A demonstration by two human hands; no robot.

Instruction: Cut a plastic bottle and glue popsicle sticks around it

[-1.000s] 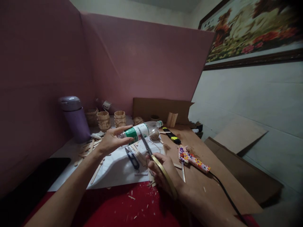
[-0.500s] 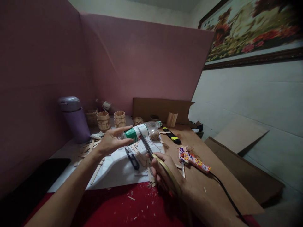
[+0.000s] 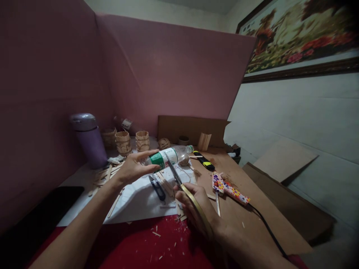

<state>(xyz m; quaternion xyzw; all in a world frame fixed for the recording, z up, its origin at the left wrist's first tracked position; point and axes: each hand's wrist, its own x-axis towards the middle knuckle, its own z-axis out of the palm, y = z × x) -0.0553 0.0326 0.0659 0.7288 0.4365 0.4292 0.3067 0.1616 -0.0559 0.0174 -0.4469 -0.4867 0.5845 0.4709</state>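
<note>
My left hand (image 3: pixel 138 166) grips a clear plastic bottle (image 3: pixel 182 152) with a green and white label, thumb on the near side and fingers over the top. The bottle lies sideways in the air, its green cap pointing right. In my right hand (image 3: pixel 196 203) is a pair of scissors (image 3: pixel 175 172) with gold-coloured handles. Their blades point up and away, the tips at the bottle's label; whether they touch it I cannot tell. Below the bottle lie dark thread snips (image 3: pixel 157 188) and several wooden craft sticks (image 3: pixel 165 183) on white paper.
A floral glue gun (image 3: pixel 228 189) with a black cord and a yellow-black utility knife (image 3: pixel 204 161) lie on cardboard (image 3: pixel 252 220) at right. Stick-covered cups (image 3: pixel 142 141), twine (image 3: pixel 164 143) and a purple flask (image 3: pixel 91 145) stand behind. A black phone-like slab (image 3: pixel 53 209) is at left.
The bottle and both hands have shifted very slightly to the right in the picture, and the bottle now covers more of the twine ball behind it. Both grips are unchanged.
</note>
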